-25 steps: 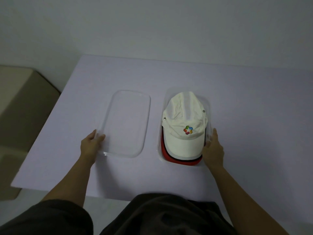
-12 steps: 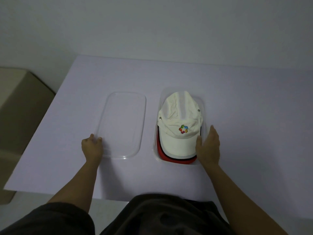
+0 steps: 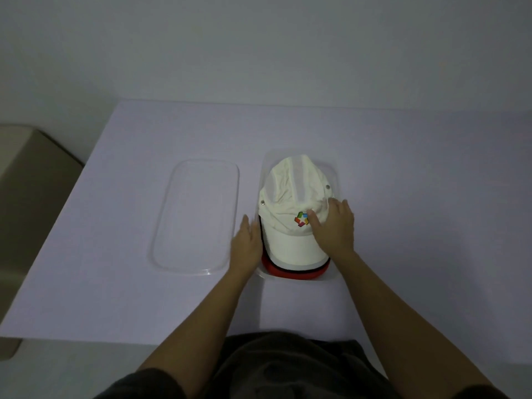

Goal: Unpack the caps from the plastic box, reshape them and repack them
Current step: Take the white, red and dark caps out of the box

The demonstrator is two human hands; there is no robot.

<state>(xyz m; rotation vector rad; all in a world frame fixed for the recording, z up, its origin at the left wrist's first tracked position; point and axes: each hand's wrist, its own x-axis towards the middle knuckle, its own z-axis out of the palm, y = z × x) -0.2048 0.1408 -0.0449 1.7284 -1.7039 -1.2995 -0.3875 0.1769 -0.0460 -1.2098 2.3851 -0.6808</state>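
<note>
Wide table (image 3: 417, 197) room lies right of the plastic box (image 3: 336, 180) and behind it. Left, the clear lid (image 3: 198, 214) (flat, low) sits close, and the left hand (image 3: 247, 246) fills that thin gap.

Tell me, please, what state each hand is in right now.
Left hand: open, straight fingers against the side of the plastic box.
Right hand: on the white cap; whether it grips cannot be told.

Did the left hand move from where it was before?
Yes. The left hand went rightwards. It was at the near left corner of the clear lid. Now it is past the lid's near right corner, against the left side of the plastic box.
</note>
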